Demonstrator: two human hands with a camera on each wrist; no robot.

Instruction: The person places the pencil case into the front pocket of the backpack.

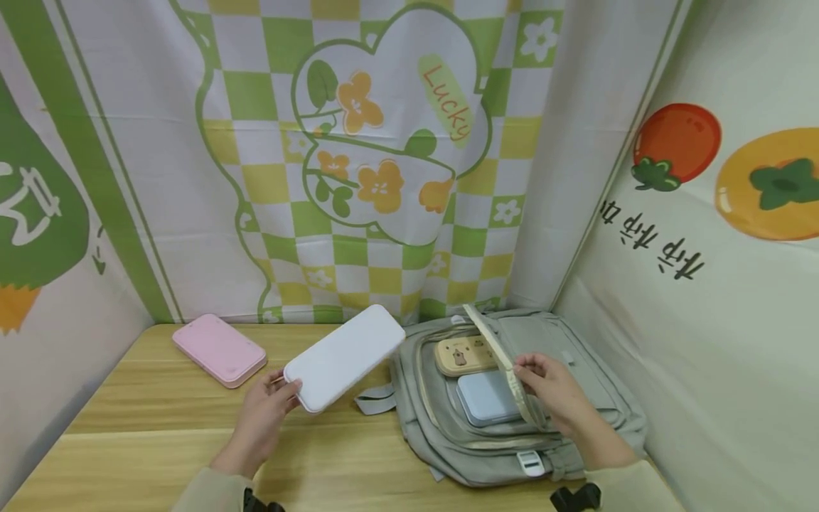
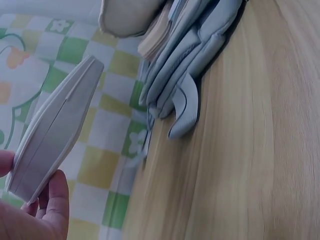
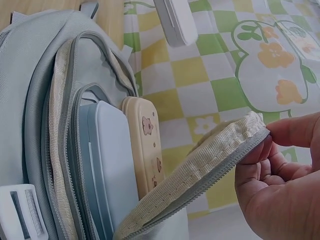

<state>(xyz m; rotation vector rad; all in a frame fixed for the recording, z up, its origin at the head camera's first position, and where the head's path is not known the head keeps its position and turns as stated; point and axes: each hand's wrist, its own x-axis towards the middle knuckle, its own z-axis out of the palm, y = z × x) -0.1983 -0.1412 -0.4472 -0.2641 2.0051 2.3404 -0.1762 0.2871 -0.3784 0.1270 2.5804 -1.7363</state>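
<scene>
My left hand (image 1: 265,405) grips one end of a flat white case (image 1: 344,357) and holds it tilted above the wooden table (image 1: 160,441); the left wrist view shows the case (image 2: 52,130) edge-on above my fingers (image 2: 47,210). My right hand (image 1: 550,387) pinches the zippered flap edge (image 1: 502,363) of a grey backpack (image 1: 576,377) lying flat, holding it open. Inside lie a beige case with bear prints (image 1: 463,354) and a light blue case (image 1: 488,397). The right wrist view shows the flap (image 3: 210,165), the beige case (image 3: 145,145) and the blue case (image 3: 112,165).
A pink case (image 1: 220,348) lies on the table at the back left. Printed cloth walls (image 1: 384,156) close in the back and both sides. A loose grey strap (image 1: 374,400) trails from the backpack toward the table's middle.
</scene>
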